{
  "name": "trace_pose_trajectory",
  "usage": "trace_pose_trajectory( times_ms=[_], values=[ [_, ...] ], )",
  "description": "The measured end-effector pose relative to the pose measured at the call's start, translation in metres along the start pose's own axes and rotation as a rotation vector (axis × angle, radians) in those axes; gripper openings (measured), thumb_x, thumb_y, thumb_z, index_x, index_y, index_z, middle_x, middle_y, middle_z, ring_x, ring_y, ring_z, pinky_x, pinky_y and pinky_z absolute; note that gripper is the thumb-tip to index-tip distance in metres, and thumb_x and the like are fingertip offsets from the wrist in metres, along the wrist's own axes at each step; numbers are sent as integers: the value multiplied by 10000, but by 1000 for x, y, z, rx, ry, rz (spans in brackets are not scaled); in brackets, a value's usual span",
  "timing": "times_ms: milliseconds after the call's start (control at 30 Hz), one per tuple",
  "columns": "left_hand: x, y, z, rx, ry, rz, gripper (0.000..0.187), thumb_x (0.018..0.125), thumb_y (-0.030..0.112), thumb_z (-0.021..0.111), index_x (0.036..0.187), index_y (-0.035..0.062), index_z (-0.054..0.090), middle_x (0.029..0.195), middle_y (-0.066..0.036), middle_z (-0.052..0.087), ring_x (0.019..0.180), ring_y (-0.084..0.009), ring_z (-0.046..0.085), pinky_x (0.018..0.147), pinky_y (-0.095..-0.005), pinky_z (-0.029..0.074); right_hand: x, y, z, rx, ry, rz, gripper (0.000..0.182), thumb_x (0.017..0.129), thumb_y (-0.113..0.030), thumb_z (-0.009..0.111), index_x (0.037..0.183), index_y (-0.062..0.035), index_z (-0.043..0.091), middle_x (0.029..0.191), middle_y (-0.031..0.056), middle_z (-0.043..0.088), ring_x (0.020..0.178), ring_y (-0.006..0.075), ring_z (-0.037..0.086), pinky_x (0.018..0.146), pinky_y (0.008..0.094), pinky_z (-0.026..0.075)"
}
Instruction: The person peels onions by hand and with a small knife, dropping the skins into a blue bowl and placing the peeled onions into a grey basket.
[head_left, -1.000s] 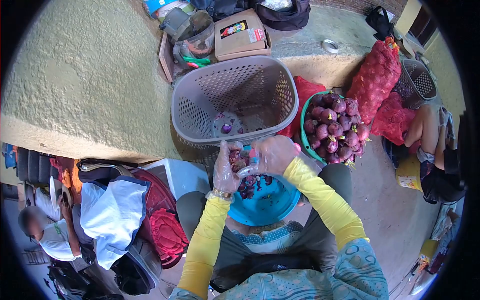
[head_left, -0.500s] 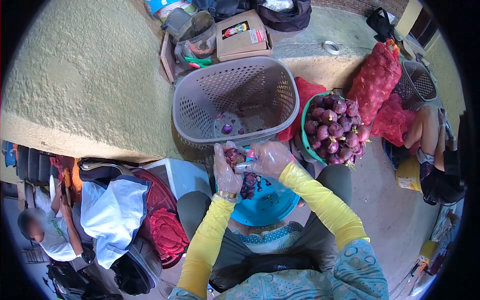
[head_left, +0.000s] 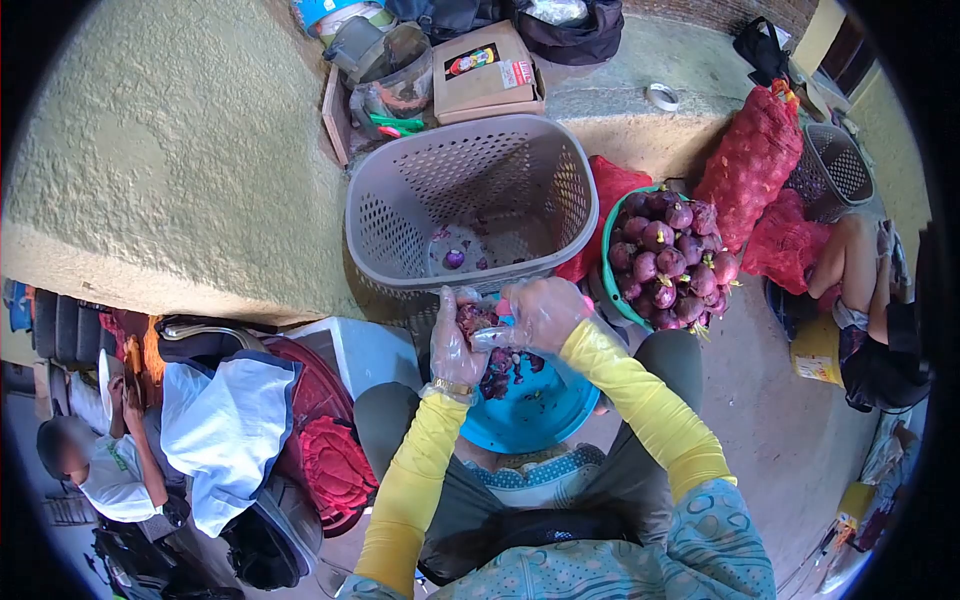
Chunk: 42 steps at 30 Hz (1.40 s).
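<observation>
My left hand (head_left: 452, 342), in a clear plastic glove, is closed around a red onion (head_left: 474, 318) above a blue basin (head_left: 540, 425). Dark onion skins (head_left: 497, 378) lie in that basin. Opposite it, my gloved right hand (head_left: 550, 312) curls its fingers against the onion's side. Pink shows at these fingers, like the handle of a small knife (head_left: 505, 307); its blade cannot be made out. Just ahead is a grey perforated basket (head_left: 375, 240), with one peeled purple onion (head_left: 454, 259) and skin scraps inside. A green-rimmed tub (head_left: 607, 260) heaped with red onions (head_left: 672, 262) stands to the right.
A full red mesh sack (head_left: 752, 165) leans behind the tub. A cardboard box (head_left: 487, 75) sits on the ledge. On the left are a white box (head_left: 368, 355), a red basin (head_left: 335, 385) and a seated person (head_left: 120, 470). Another person's leg (head_left: 850, 262) shows at right.
My right hand has shifted slightly and turned over the onion, while my left hand has tilted a little around it. The person at left has moved a white plate-like thing.
</observation>
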<state>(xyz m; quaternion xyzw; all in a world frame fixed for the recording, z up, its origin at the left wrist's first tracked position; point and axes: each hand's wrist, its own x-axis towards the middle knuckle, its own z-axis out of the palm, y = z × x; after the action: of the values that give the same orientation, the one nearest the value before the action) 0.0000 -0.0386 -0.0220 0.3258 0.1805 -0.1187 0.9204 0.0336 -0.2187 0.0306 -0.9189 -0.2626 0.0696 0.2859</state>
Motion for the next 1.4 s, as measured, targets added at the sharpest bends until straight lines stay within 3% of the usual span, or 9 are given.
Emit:
trace_pose_trajectory(
  times_ms=[200, 333, 433, 533, 667, 767, 867, 1100, 1400],
  values=[
    [4, -4, 4, 11, 191, 216, 378, 1054, 433, 473, 964, 76, 562, 1002, -53, 611, 904, -175, 609, 824, -337, 542, -2, -7, 17, 84, 142, 36, 650, 742, -707, 697, 816, -62, 653, 669, 204, 638, 665, 416, 653, 617, 499, 517],
    [4, -3, 5, -26, 112, 297, 357, 1030, 431, 528, 983, 87, 609, 963, -49, 649, 854, -190, 651, 751, -356, 568, 1, -5, 17, 103, 68, 51, 675, 766, -708, 662, 819, -36, 678, 685, 207, 650, 676, 422, 655, 644, 499, 516],
    [2, 8, 11, 86, 129, 208, 427, 1023, 489, 506, 1009, 78, 620, 963, -53, 649, 826, -194, 657, 711, -349, 575, 1, 1, 14, 109, 52, 4, 662, 764, -706, 670, 836, -47, 682, 697, 201, 657, 695, 417, 661, 655, 500, 520],
    [-3, 20, 17, -38, 42, -146, 598, 984, 623, 465, 1022, 50, 631, 934, -72, 659, 774, -207, 668, 638, -345, 590, 2, 8, 3, 43, 7, -39, 643, 762, -702, 674, 855, -66, 689, 719, 199, 666, 717, 410, 668, 669, 500, 525],
    [2, 4, -5, 181, -10, -102, 541, 1023, 558, 448, 1038, 45, 621, 957, -65, 661, 888, -188, 661, 787, -339, 570, -1, 1, -5, 11, -16, -77, 616, 766, -689, 677, 861, -80, 694, 738, 194, 674, 729, 403, 673, 677, 499, 528],
    [11, -11, -22, 199, 44, 116, 476, 1028, 515, 479, 995, 61, 617, 918, -56, 653, 871, -196, 655, 785, -345, 563, -1, -1, 2, -41, -66, -26, 601, 771, -675, 679, 865, -82, 690, 738, 195, 673, 723, 405, 670, 669, 504, 524],
    [7, -8, -8, -116, 103, 92, 412, 1021, 486, 517, 953, 91, 611, 889, -52, 653, 857, -204, 655, 778, -354, 560, -2, 1, 21, 47, 42, -44, 620, 779, -683, 667, 854, -68, 682, 730, 201, 666, 720, 410, 665, 662, 511, 514],
    [2, -2, 3, -131, 127, 198, 351, 973, 485, 608, 896, 142, 617, 837, -47, 663, 774, -197, 666, 701, -370, 580, -2, -10, 39, 266, 96, 52, 641, 786, -676, 674, 827, -36, 653, 703, 201, 647, 681, 412, 649, 631, 484, 507],
    [-1, 13, 11, 68, 55, -128, 386, 982, 464, 601, 890, 91, 630, 817, -70, 662, 761, -205, 680, 671, -351, 590, 3, 6, -9, 49, -75, -133, 603, 758, -679, 686, 820, -79, 675, 718, 178, 666, 699, 412, 659, 652, 500, 516]
  ],
)
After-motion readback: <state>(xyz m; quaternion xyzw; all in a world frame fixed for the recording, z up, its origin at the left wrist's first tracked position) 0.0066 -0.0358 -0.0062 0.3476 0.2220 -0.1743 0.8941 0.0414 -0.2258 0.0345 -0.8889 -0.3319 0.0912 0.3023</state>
